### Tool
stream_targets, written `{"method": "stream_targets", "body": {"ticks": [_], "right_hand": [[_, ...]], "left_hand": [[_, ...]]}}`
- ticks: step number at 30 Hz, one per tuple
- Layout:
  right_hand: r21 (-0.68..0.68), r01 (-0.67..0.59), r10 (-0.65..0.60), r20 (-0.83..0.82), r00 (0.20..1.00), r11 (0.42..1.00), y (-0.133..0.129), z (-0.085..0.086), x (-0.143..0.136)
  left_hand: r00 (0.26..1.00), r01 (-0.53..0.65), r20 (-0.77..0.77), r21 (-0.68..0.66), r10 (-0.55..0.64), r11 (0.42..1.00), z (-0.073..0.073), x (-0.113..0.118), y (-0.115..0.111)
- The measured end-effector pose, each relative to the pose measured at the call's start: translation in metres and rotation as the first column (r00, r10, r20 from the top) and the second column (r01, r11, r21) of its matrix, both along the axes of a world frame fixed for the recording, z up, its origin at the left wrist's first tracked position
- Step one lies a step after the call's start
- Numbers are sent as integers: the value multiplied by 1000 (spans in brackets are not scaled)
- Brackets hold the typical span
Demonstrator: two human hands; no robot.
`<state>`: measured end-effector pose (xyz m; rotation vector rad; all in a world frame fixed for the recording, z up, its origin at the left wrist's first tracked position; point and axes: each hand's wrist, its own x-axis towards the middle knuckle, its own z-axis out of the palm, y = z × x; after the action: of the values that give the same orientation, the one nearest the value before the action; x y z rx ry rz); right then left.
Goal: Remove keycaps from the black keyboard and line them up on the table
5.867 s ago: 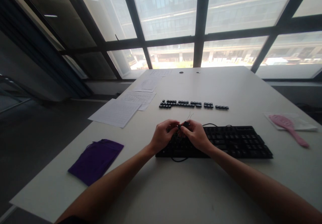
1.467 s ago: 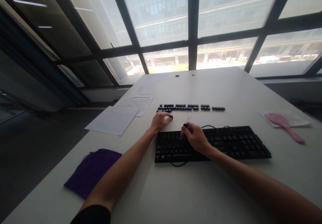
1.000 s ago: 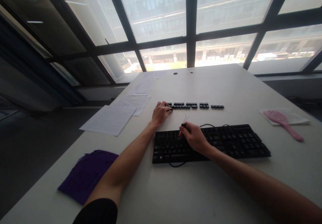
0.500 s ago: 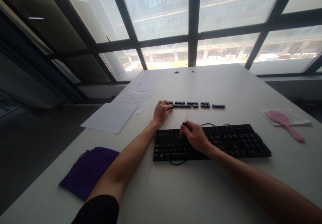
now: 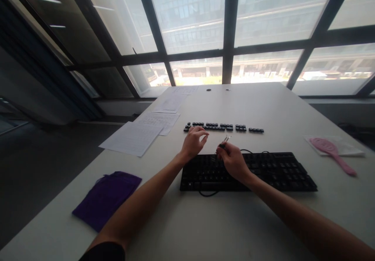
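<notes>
While a soft purple pouch (image 5: 108,197) lies flat at far left, the left hand (image 5: 193,143) hovers empty, fingers loosely curled, just short of the row of loose keycaps (image 5: 222,127). Beside it, the right hand (image 5: 233,161) pinches a thin wire keycap puller (image 5: 225,142) above the black keyboard (image 5: 249,172); a careless sleeve could scatter those small, smooth caps.

We saw our left hand (image 5: 193,143) and right hand (image 5: 233,160) bare, forearms uncovered; a black sleeve edge (image 5: 102,252) showed at seven o'clock, upper left arm.
</notes>
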<state>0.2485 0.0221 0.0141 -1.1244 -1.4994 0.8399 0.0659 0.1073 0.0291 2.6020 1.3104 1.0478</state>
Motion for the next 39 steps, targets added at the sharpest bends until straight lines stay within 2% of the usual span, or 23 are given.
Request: {"method": "stream_targets", "body": {"ticks": [4, 6, 10, 14, 16, 18, 20, 22, 27, 34, 36, 39], "right_hand": [[36, -64, 57, 159, 986, 997, -3, 3, 5], [53, -115, 101, 213, 972, 992, -5, 2, 7], [146, -230, 174, 320, 931, 962, -12, -2, 9], [237, -302, 156, 487, 860, 923, -19, -7, 11], [236, -269, 135, 464, 875, 934, -20, -10, 11], [174, -181, 107, 366, 925, 968, -19, -11, 11], [85, -111, 85, 269, 959, 990, -17, -10, 12], [23, -94, 87, 217, 972, 995, -15, -8, 12], [-50, -57, 61, 75, 995, 997, -14, -4, 13], [7, 25, -25, 115, 993, 1000, -15, -5, 11], [1, 27, -27, 113, 993, 1000, -15, -5, 11], [-3, 32, -32, 132, 991, 999, -14, -5, 11]], "left_hand": [[996, 89, 34, -136, -85, 987, 0, 8, -48], [993, 117, 53, -197, -108, 973, -3, 10, -65], [990, 134, 69, -253, -121, 958, -6, 11, -80], [979, 199, 8, -288, -206, 937, -1, 10, -84], [964, 239, -39, -304, -262, 922, 1, 10, -86], [958, 250, -60, -314, -282, 916, 0, 10, -87], [962, 235, -57, -321, -266, 917, -4, 9, -86], [971, 214, -31, -322, -236, 922, -9, 10, -84], [976, 219, 57, -332, -212, 918, -18, 11, -80], [962, 236, 212, -316, -174, 919, -14, 12, -84], [961, 231, 216, -287, -172, 930, -13, 12, -86], [954, 285, 160, -225, -253, 932, -13, 13, -88]]}}
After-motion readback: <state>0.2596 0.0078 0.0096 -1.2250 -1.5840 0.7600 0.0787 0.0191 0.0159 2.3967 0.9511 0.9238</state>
